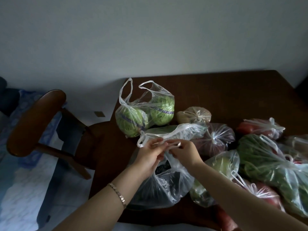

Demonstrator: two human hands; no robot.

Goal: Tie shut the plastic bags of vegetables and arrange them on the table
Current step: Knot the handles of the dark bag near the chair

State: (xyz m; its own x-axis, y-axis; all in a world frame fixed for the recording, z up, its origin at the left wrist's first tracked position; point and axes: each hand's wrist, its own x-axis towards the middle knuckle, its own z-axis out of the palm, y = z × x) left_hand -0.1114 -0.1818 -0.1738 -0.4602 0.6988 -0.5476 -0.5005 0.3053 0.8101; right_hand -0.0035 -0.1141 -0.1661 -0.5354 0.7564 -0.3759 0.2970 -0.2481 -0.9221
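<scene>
Left hand (150, 154) and right hand (184, 151) each pinch a handle of the dark-filled bag (163, 185) just below them on the bench (233, 90).

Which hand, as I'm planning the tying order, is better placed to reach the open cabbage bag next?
Likely left: left hand sits nearer the cabbage bag; right hand would cross it. Both pinch the dark bag's handles.

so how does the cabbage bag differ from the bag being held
The cabbage bag holds pale green heads; the held bag holds something dark. The cabbage bag's handles stand loose and untouched; the held bag's handles are pinched by the left hand and right hand. Both are clear plastic, not knotted, on the table.
</scene>
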